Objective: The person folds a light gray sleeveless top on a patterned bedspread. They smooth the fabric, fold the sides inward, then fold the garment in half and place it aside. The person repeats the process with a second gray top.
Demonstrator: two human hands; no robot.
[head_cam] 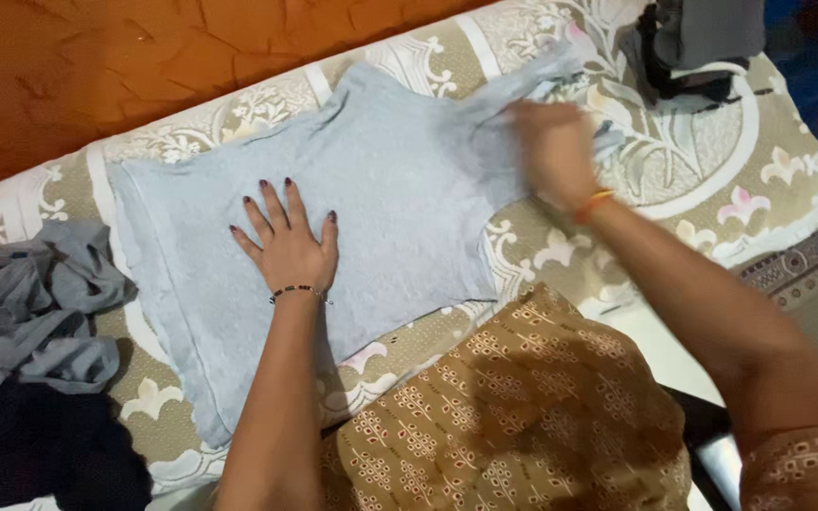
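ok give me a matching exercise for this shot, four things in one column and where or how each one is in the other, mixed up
Things:
1. left hand
2. right hand
3. grey crumpled cloth
4. dark folded clothes

Places or states:
A. heaped at the left edge of the bed
B. pressed flat, fingers spread, on the light blue garment
C. lying at the top right of the bed cover
D. blurred, at the garment's strap end

Pairs: 1-B, 2-D, 3-A, 4-C
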